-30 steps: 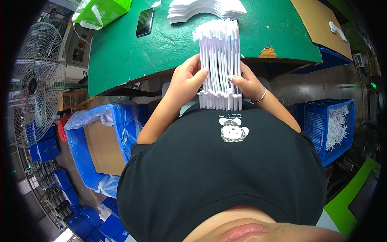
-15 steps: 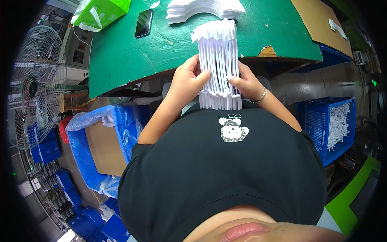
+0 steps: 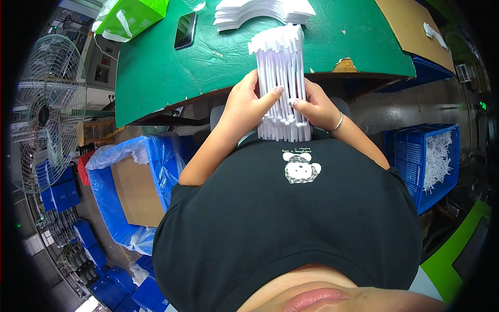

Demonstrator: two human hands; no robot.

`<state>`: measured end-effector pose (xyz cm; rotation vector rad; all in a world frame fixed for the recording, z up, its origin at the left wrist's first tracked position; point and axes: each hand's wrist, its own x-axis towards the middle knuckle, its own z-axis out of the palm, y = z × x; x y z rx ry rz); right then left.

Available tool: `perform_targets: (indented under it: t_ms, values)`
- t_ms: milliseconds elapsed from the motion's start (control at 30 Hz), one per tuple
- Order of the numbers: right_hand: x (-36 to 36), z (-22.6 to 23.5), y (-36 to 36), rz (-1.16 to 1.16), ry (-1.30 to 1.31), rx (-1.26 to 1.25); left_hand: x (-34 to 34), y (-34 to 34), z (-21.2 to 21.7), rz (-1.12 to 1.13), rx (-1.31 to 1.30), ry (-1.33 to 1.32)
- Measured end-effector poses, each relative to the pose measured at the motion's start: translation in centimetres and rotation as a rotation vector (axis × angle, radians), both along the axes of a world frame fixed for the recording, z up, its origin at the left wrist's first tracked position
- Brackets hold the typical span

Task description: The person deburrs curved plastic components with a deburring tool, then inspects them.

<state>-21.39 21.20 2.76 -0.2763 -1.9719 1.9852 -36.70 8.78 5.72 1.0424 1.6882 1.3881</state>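
Note:
A bundle of long white folded paper pieces (image 3: 280, 57) stands on edge between my hands, partly over the green table's near edge and partly by my shirt. My left hand (image 3: 249, 101) grips its left side, with the thumb laid across the front. On the right side my right hand (image 3: 317, 106) is closed round it, thumb pressed on the pieces. The fingers behind the bundle are hidden. Just beyond it on the table, a curved stack of white paper pieces (image 3: 265, 13) lies flat.
On the green table (image 3: 223, 67) lie a black phone (image 3: 185, 30) and a green bag (image 3: 132, 18). To my left stand a blue plastic-lined box (image 3: 106, 200) and a large fan (image 3: 47, 109). A blue crate (image 3: 405, 156) with white paper scraps is at my right; cardboard (image 3: 416, 31) lies far right.
My left thumb has moved right across the bundle. The pieces are pressed closer together, and gaps between them have narrowed. Both hands keep hold.

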Motion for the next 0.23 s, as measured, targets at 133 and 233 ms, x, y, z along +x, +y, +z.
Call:
perform_targets:
  t_ms: [133,233]
  values:
    - [0.12,0.21,0.09,0.005,-0.023,0.085,-0.08,0.09,-0.32,0.006,-0.034,0.054]
    - [0.12,-0.01,0.12,-0.004,-0.025,0.112,0.06,0.16,-0.23,0.015,-0.048,0.037]
